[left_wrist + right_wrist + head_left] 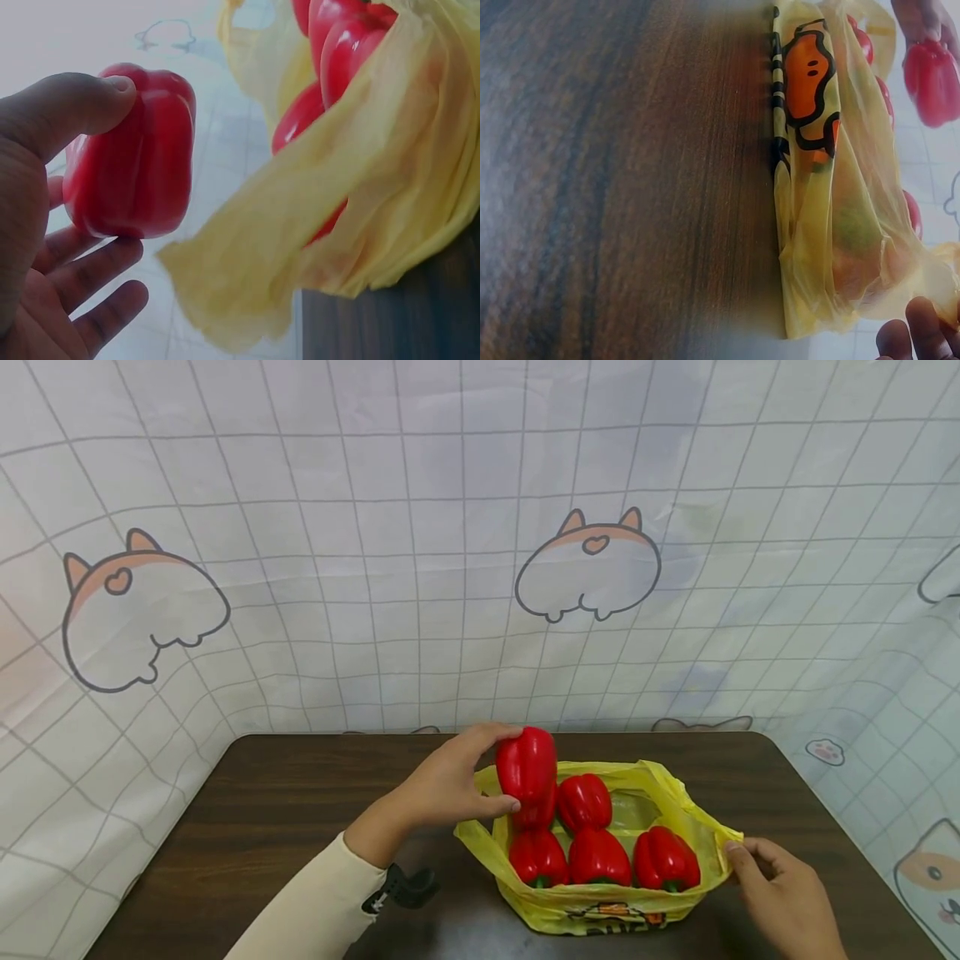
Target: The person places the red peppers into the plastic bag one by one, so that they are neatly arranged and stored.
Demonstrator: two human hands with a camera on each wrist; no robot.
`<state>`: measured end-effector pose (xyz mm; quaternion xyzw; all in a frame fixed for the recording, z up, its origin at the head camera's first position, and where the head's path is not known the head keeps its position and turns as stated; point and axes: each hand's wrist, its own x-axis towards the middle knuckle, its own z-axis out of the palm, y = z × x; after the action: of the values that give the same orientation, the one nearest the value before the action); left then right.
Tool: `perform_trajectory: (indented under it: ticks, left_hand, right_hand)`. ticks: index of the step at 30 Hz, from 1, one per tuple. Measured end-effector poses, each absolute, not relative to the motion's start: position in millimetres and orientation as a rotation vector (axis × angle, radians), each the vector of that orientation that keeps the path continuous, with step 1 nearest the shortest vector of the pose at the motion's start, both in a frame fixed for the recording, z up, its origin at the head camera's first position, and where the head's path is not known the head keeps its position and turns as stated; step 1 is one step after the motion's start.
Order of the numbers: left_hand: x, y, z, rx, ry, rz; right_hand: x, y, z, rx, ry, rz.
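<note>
A red bell pepper (527, 764) is held in my left hand (450, 777), raised over the left side of a yellow plastic bag (517, 897). The left wrist view shows the thumb across this bell pepper (139, 165) and fingers behind and below it. Inside the bag are several more red bell peppers (597, 857), one at the right (666, 860) a little apart from the others. My right hand (787, 889) pinches the bag's right edge. In the right wrist view its fingertips (922, 330) are at the yellow plastic (862, 247).
The bag stands on a dark wood-grain table (247, 843), near its front. Behind and beside the table hangs a white gridded cloth (420, 568) with cartoon animal drawings. A black strap (405, 887) is around my left wrist.
</note>
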<state>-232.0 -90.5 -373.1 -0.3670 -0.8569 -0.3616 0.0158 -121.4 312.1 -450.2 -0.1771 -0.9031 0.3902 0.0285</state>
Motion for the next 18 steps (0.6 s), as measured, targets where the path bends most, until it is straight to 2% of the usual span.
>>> perform_trajectory:
  ticks: [18]
  left_hand:
    - [-228,-52,-376,-1.147,-2.744,-1.162]
  right_hand:
    - [-122,314,-452,-0.533,-2.786,1.184]
